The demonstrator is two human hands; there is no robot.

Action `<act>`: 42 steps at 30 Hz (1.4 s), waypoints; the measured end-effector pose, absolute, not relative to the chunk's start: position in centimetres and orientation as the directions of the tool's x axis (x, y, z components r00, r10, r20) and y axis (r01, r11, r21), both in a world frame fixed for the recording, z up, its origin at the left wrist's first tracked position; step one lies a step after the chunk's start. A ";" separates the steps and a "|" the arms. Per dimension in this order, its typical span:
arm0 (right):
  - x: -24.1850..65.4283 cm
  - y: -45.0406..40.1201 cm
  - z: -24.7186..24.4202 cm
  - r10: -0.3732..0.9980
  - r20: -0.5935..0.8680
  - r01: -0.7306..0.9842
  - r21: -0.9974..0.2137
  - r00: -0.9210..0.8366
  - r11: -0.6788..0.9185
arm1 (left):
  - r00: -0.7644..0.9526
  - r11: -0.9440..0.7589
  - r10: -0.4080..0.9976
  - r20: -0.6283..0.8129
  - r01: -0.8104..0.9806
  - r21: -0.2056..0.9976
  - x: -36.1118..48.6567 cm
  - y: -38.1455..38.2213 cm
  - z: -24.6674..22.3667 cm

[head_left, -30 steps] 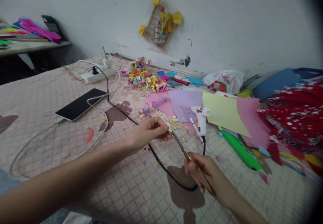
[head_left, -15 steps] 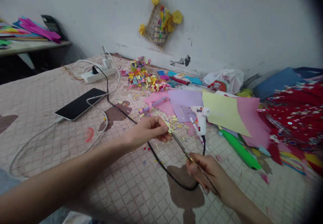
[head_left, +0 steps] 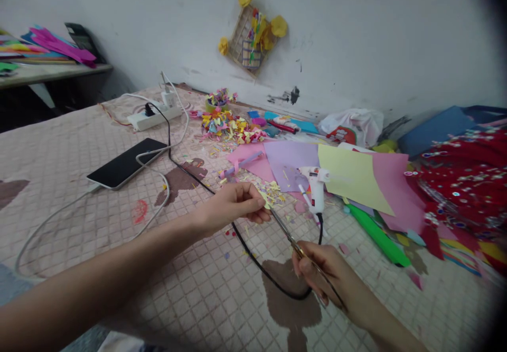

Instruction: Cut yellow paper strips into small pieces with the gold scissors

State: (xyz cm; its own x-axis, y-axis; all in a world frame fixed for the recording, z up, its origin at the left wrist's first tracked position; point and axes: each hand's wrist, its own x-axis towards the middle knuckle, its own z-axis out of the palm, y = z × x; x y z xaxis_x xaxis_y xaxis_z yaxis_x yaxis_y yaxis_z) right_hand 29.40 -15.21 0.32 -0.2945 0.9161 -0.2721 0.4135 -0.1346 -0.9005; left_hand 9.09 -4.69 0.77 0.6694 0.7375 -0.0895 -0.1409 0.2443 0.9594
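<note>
My left hand (head_left: pixel 243 204) is closed in a pinch on a small piece of pale yellow paper (head_left: pixel 266 200), only a corner of which shows past the fingertips. My right hand (head_left: pixel 322 270) is wrapped round a pair of scissors (head_left: pixel 284 229), partly hidden by the fingers. The blades point up and left, their tips at the yellow piece by my left fingertips. Just behind my hands lie scattered paper snippets (head_left: pixel 277 189) and a white glue gun (head_left: pixel 317 191).
A black cord (head_left: pixel 253 258) loops beneath my hands. To the left lie a tablet (head_left: pixel 127 164) and a power strip (head_left: pixel 156 119). Coloured paper sheets (head_left: pixel 350 172), a green cutter-like tool (head_left: pixel 376 235) and a red beaded cloth (head_left: pixel 471 177) lie right. Piled paper bits (head_left: pixel 225 124) sit near the wall.
Almost nothing differs. Both hands, the scissors and the yellow paper keep nearly the same place, with only a very slight shift of the right fingers.
</note>
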 end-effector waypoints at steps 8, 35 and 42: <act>29.8 -15.5 0.4 0.914 -0.266 0.458 -0.883 -0.307 -0.103 | 0.692 0.247 0.717 -0.086 -0.135 0.960 8.9 -4.6 1.1; 29.8 -15.1 0.7 0.929 -0.197 0.624 -0.780 -0.314 0.045 | 0.720 0.292 0.682 -0.127 -0.110 0.950 8.7 -4.4 1.4; 29.2 -15.3 0.4 0.919 -0.240 0.487 -0.871 -0.312 -0.062 | 0.662 0.299 0.741 -0.113 -0.174 0.938 9.2 -4.8 0.5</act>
